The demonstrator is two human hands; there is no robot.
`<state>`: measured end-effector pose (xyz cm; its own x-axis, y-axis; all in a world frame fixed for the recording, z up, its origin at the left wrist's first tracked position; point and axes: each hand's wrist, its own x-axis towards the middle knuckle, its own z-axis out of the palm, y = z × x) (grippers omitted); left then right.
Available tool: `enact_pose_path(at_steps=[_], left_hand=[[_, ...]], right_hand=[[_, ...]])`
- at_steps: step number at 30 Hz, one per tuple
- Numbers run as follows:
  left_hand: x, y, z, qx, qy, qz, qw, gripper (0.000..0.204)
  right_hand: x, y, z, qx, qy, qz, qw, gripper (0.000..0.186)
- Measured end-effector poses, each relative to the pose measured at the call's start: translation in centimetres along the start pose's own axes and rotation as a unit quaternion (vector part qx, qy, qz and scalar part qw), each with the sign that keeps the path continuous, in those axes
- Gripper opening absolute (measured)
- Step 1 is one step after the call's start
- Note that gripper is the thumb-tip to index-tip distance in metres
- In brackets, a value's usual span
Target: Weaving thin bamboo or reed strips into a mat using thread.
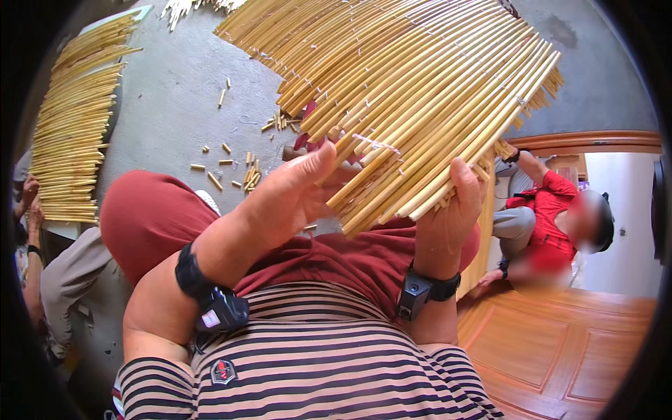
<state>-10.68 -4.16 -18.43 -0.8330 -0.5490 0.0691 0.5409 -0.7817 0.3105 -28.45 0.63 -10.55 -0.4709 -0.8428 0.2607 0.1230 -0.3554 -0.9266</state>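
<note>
Mat point(420, 91): upper centre of frame. Right hand point(453, 210): clamped on mat's edge. Left hand point(295, 190): thumb apart from fingers. Possible fault: sticks point(392, 189) slipping crooked; likely cause, slack thread point(378, 144).

1. The stalk mat point(427, 105) is of dry plant stems, straw-like, smooth and softly glossy.
2. Its white ties point(378, 144) look like thin, matt thread.
3. The short stalk offcuts point(215, 182) have the same slightly shiny skin.
4. The floor point(175, 91) looks like bare concrete, matt and blotchy.
5. The striped shirt point(315, 357) and maroon trousers point(150, 217) are soft, matt cloth.
6. The left wrist device point(222, 310) looks like black plastic.
7. The panelled door point(518, 343) is brown, glossy, wood-grained.
</note>
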Motion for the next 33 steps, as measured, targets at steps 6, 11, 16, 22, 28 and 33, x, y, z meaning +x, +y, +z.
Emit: enact_pose_path(at_steps=[6, 11, 16, 22, 28, 33], left_hand=[[0.2, -3.5, -0.2, -0.049, 0.09, 0.001, 0.995, 0.045], [-0.2, -5.8, -2.0, -0.121, 0.122, 0.001, 0.985, 0.042], [-0.1, -6.0, -2.2, -0.177, 0.119, 0.033, 0.976, 0.042], [-0.1, -5.5, -2.3, -0.239, 0.103, 0.049, 0.964, 0.04], [-0.4, -4.6, -2.0, -0.251, 0.08, 0.054, 0.963, 0.04], [-0.5, -4.3, -1.6, -0.203, 0.145, 0.052, 0.967, 0.043]], right_hand=[[-1.0, 1.4, -0.6, 0.007, -0.025, 0.029, 0.999, 0.049], [-0.4, 3.0, -0.4, -0.023, -0.075, 0.076, 0.994, 0.054], [0.6, 3.4, 0.8, -0.056, -0.057, 0.122, 0.989, 0.054], [0.7, 3.5, 1.4, -0.047, -0.053, 0.139, 0.988, 0.045], [0.5, 3.0, 2.7, -0.064, -0.062, 0.131, 0.987, 0.044], [1.0, 2.7, 2.7, -0.1, -0.072, 0.133, 0.983, 0.047]])
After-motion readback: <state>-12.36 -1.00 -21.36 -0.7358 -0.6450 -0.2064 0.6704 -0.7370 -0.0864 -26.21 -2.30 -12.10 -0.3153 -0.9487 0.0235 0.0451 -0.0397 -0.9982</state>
